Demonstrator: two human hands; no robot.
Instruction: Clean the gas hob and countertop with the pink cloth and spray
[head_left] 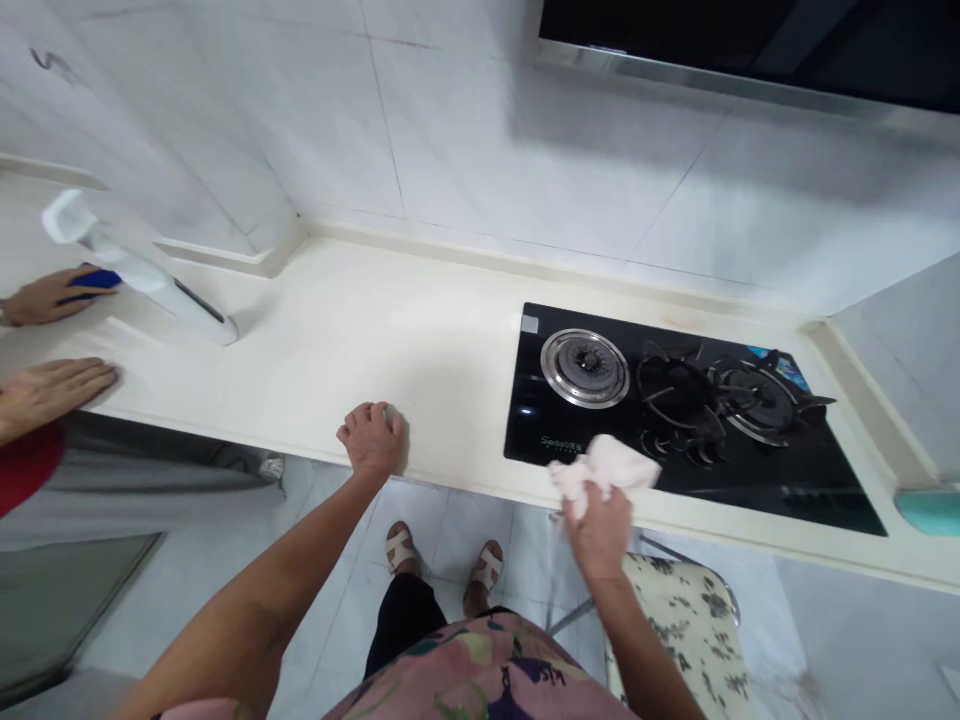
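Observation:
My right hand [600, 535] grips a pale pink cloth [619, 468] at the front edge of the black glass gas stove [529, 420]. Part of the cloth overlaps the stove's lower left, near the printed logo. At the counter's front edge, left of the stove, my left hand [373, 438] rests on the white countertop [420, 340] with its fingers slightly bent and apart, holding nothing. The stove's left burner [585, 367] shows its steel ring. Two dark pan supports [679, 390] sit bunched over the right side.
At the left, another person's hand [49, 297] holds a blue cloth [94, 283], and their other hand [56, 393] lies at the counter edge. A white upright appliance [161, 280] stands nearby. A range hood [712, 85] hangs above, and a patterned chair [682, 620] stands below.

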